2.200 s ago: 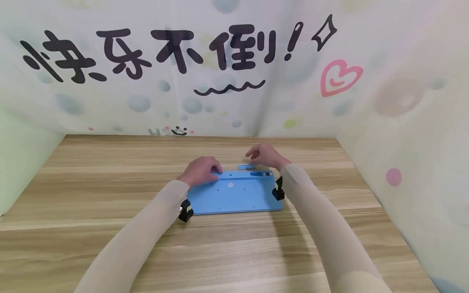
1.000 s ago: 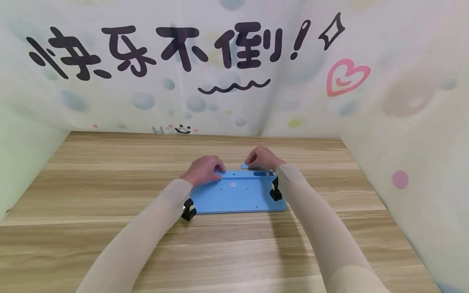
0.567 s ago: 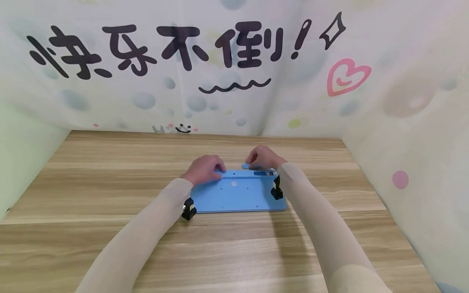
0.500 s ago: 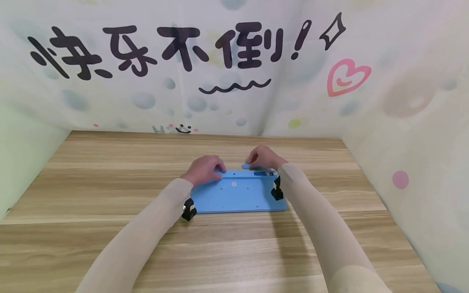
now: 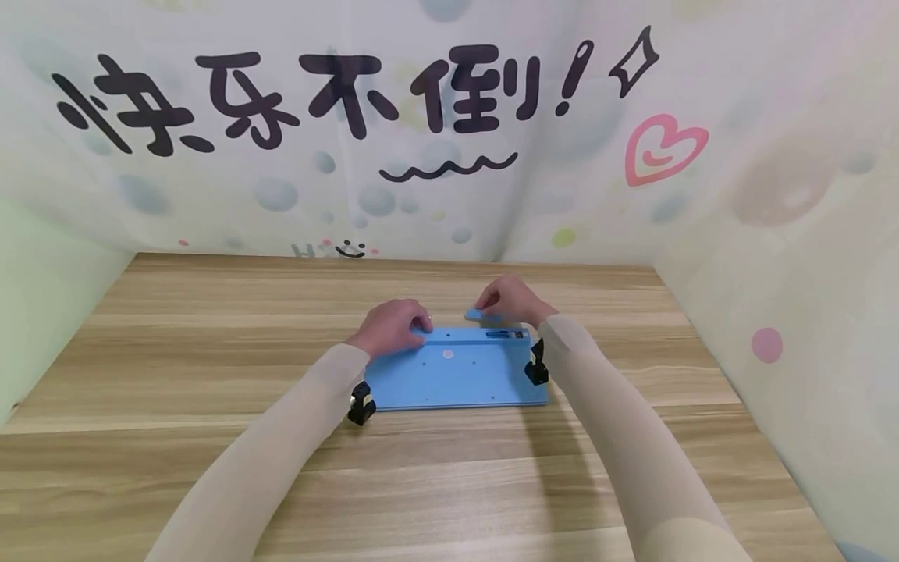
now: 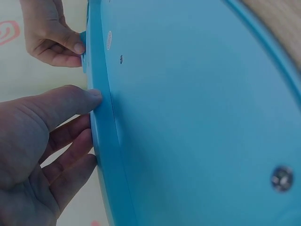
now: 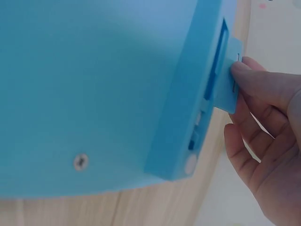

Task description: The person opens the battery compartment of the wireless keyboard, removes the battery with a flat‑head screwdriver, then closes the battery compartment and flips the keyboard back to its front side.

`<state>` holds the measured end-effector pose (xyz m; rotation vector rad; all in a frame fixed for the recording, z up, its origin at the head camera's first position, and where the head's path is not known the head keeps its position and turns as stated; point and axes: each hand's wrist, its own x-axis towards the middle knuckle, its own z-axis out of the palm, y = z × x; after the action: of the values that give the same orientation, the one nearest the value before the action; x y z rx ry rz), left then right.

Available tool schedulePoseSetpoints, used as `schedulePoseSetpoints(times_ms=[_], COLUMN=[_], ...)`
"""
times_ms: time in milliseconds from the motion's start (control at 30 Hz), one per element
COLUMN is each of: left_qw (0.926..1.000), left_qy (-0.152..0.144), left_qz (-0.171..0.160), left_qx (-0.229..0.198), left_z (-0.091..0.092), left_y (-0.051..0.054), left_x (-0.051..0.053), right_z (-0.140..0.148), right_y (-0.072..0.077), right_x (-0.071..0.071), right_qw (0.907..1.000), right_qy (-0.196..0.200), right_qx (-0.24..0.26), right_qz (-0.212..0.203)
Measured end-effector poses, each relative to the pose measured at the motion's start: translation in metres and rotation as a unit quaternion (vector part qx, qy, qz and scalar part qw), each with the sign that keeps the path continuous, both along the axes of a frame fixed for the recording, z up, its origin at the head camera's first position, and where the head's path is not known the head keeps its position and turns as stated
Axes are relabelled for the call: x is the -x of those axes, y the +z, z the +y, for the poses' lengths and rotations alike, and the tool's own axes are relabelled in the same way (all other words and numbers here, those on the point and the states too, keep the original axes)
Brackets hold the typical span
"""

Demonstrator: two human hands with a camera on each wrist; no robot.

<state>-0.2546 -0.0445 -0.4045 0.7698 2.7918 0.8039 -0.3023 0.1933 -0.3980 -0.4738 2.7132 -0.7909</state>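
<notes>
A light-blue keyboard (image 5: 456, 380) lies with its screwed underside up on the table. Along its far edge runs a raised ridge with a narrow slot (image 5: 497, 334) near the right end. My left hand (image 5: 390, 326) grips the ridge toward its left end; the left wrist view has the thumb on top and the other fingers behind the edge. With thumb and fingers, my right hand (image 5: 510, 299) pinches a small blue battery cover (image 5: 473, 314) just behind the slot. In the right wrist view the cover (image 7: 228, 77) stands beside the ridge, one thin slit showing in it.
The wood-grain table (image 5: 435, 484) extends around the keyboard on every side. Behind it hangs a white cloth (image 5: 281, 218) with black lettering and coloured dots. A small black camera (image 5: 361, 403) sits at the left wrist, another camera (image 5: 537, 367) at the right.
My right hand has come down on the battery cover lying behind the keyboard, pinched it and tilted it up slightly. My left hand keeps its grip on the keyboard.
</notes>
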Motion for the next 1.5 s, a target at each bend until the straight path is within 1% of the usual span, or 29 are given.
schedulePoseSetpoints(times_ms=[233, 433, 633, 900, 1000, 1167, 1333, 1500], left_qw=[1.0000, 1.0000, 1.0000, 1.0000, 1.0000, 0.9999, 0.9999, 0.9999], left_qy=[0.003, -0.002, 0.002, 0.002, 0.003, 0.005, 0.004, 0.002], left_qz=[0.002, 0.001, 0.000, 0.000, 0.002, 0.006, 0.010, 0.011], left_qx=[0.000, 0.002, 0.001, -0.006, -0.007, -0.011, -0.008, -0.008], left_z=[-0.001, -0.002, -0.003, -0.003, -0.003, -0.002, -0.001, 0.000], left_y=[-0.001, 0.000, -0.002, -0.004, -0.005, -0.004, -0.004, -0.004], left_x=[0.000, -0.002, -0.002, -0.002, -0.002, -0.002, -0.001, -0.002], right_z=[0.007, 0.014, 0.019, 0.027, 0.030, 0.032, 0.035, 0.037], right_y=[0.003, 0.010, 0.015, 0.014, 0.013, 0.013, 0.011, 0.010], right_x=[-0.005, -0.015, -0.024, -0.031, -0.033, -0.034, -0.033, -0.030], right_qw=[0.9999, 0.9993, 0.9986, 0.9990, 0.9990, 0.9986, 0.9990, 0.9986], right_qy=[0.010, 0.032, 0.047, 0.044, 0.045, 0.052, 0.044, 0.052], right_qx=[-0.002, 0.001, -0.008, -0.007, -0.004, -0.008, -0.003, 0.008], right_qz=[0.009, 0.019, 0.025, 0.004, 0.000, 0.002, -0.006, -0.009])
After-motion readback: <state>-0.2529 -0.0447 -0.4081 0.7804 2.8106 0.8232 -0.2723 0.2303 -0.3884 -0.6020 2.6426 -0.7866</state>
